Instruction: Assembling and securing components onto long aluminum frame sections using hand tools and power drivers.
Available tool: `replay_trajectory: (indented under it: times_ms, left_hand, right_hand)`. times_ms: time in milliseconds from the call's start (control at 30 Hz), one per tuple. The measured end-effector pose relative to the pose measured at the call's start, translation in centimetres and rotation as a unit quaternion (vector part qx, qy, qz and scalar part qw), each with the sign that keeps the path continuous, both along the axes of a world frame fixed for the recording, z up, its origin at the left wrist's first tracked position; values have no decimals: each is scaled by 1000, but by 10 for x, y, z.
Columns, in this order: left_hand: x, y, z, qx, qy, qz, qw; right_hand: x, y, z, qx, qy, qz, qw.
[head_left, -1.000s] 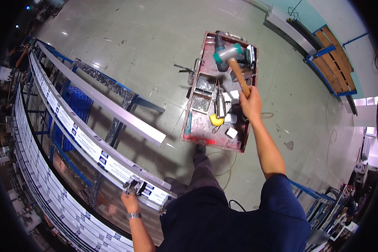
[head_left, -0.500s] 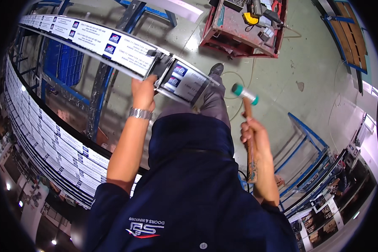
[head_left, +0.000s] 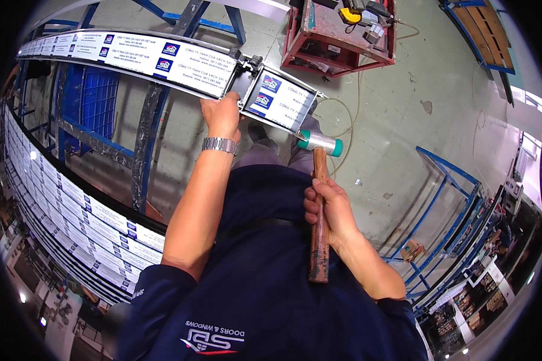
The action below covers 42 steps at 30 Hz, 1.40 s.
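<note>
A long aluminium profile (head_left: pixel 129 58) covered in printed white film runs from the far left toward the middle. My left hand (head_left: pixel 221 117) is closed around its near edge, beside a black fitting (head_left: pixel 242 84). Beyond that fitting lies a shorter film-covered end section (head_left: pixel 286 99). In my right hand (head_left: pixel 332 207) is a mallet (head_left: pixel 320 240) with a wooden handle and a metal head with green faces. Its left face is at the near corner of the end section; whether they touch I cannot tell.
Blue steel stands (head_left: pixel 144 132) support the profile, with a blue crate (head_left: pixel 96 99) under it. More film-covered profiles (head_left: pixel 72 198) are stacked at the left. A red tool cart (head_left: pixel 319 36) stands ahead, a blue rack (head_left: pixel 445 180) at the right. A hose (head_left: pixel 350 129) lies on the floor.
My right hand has swung the mallet leftward, bringing its head to the end section. My left hand keeps its grip on the profile. The whole view has shifted slightly.
</note>
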<state>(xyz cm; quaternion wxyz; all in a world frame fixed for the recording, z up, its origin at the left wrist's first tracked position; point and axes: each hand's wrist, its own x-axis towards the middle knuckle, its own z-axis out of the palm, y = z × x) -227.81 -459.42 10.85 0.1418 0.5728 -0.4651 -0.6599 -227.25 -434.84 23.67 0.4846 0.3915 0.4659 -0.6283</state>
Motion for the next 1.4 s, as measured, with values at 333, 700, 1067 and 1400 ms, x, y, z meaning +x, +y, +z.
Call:
replay_trajectory:
  times_ms: [333, 700, 1067, 1400]
  left_hand:
    - [2, -4, -11, -19, 2, 22, 1000]
    - [4, -7, -48, -61, 61, 37, 996]
    - [2, -3, -57, -121, 124, 39, 984]
    - [8, 6, -35, -153, 99, 75, 980]
  right_hand:
    - [-1, -1, 9, -3, -4, -30, 1000]
    - [-10, -6, 17, 4, -6, -26, 1000]
    - [-56, 21, 20, 3, -40, -1, 999]
    - [-262, -31, -2, 93, 389, 310, 862]
